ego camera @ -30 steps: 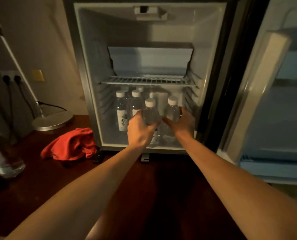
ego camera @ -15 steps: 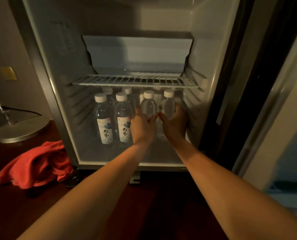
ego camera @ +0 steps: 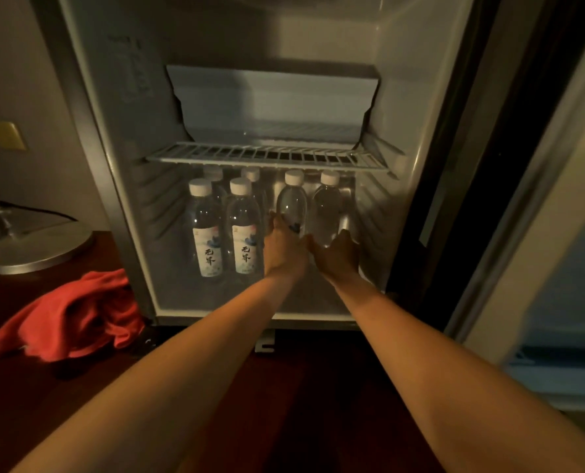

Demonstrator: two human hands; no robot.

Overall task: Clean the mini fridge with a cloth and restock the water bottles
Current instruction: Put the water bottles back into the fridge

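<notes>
While both arms reach into the open mini fridge point(ego camera: 120, 172) at frame centre, the left hand point(ego camera: 284, 249) has its grip curled round the lower part of one water bottle point(ego camera: 292, 206) and the right hand point(ego camera: 338, 254) grips the bottle beside it point(ego camera: 326, 213), both upright under the wire shelf point(ego camera: 267, 157). Two labelled bottles point(ego camera: 207, 230) stand just left of them, with two more behind. A red cloth point(ego camera: 69, 319) lies crumpled on the dark desk point(ego camera: 28, 404) at lower left, near a lamp base point(ego camera: 35, 247).

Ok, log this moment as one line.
step: restocking | left hand: on bottle | right hand: on bottle | red cloth: beside fridge
</notes>
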